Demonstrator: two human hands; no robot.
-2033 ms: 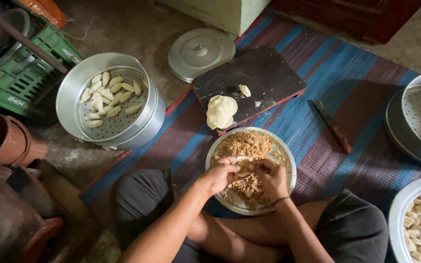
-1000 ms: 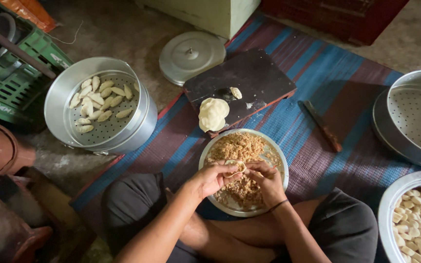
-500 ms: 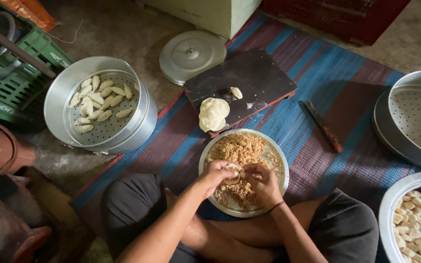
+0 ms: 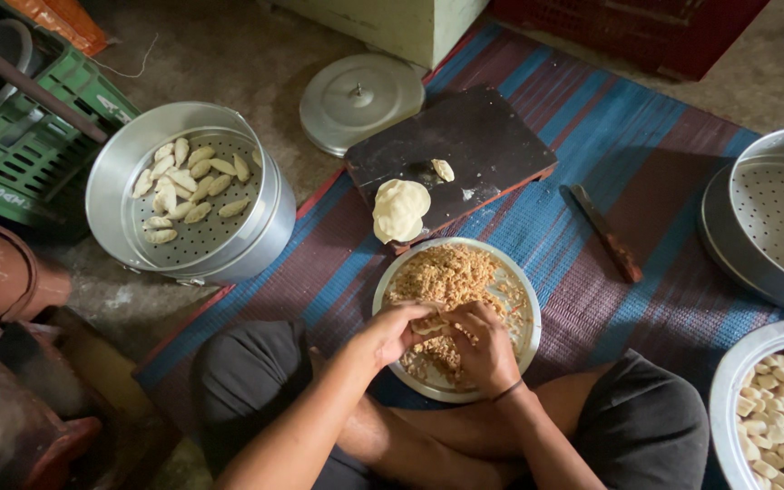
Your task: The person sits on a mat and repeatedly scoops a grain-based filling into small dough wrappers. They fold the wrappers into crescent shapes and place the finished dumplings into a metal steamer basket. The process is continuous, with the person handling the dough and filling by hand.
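Over near edge of striped mat (image 4: 573, 172), both hands meet above round metal plate (image 4: 517, 292) of crumbly brown filling (image 4: 446, 272) — left hand (image 4: 390, 332) and right hand (image 4: 483, 343) pressed together, fingertips pinching small pale dough piece (image 4: 430, 323). Dough lump (image 4: 400, 209) on near edge of dark board (image 4: 483, 145) — just beyond plate. Steamer pot (image 4: 183, 195) with shaped dumplings off mat's left edge.
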